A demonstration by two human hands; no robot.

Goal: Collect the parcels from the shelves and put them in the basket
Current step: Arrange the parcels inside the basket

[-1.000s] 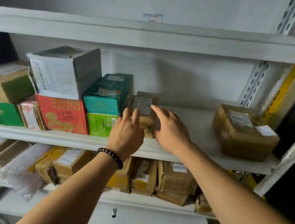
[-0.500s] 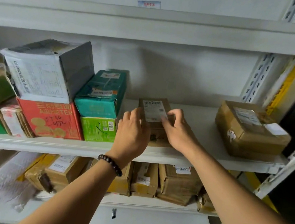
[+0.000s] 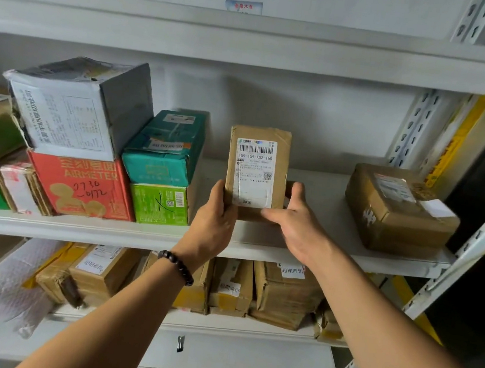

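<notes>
Gripping a brown parcel (image 3: 257, 167) from both sides, the person is holding it upright above the front of the middle shelf (image 3: 257, 248), with its white label (image 3: 254, 173) facing the camera. The left hand (image 3: 216, 211) is curling round the parcel's lower left edge, thumb at the front and fingers hidden behind. The right hand (image 3: 297, 221) is clasping the parcel's lower right corner, with its thumb lying across the front just beneath the label and its fingers wrapping round the right edge. The parcel's bottom end is hiding behind both hands, so whether it is touching the shelf cannot be told. A beaded bracelet (image 3: 176, 267) is sitting on the left wrist, below the parcel.

Just left of the parcel, a teal box (image 3: 163, 149) is resting on a green box (image 3: 159, 204). Further left of the parcel, a grey box (image 3: 70, 107) is lying tilted on a red box (image 3: 82, 185). Well to the right of the parcel, a taped box (image 3: 399, 212) is sitting flat on the same shelf. Below the parcel, more brown packages (image 3: 282, 295) are crowding the next shelf down.
</notes>
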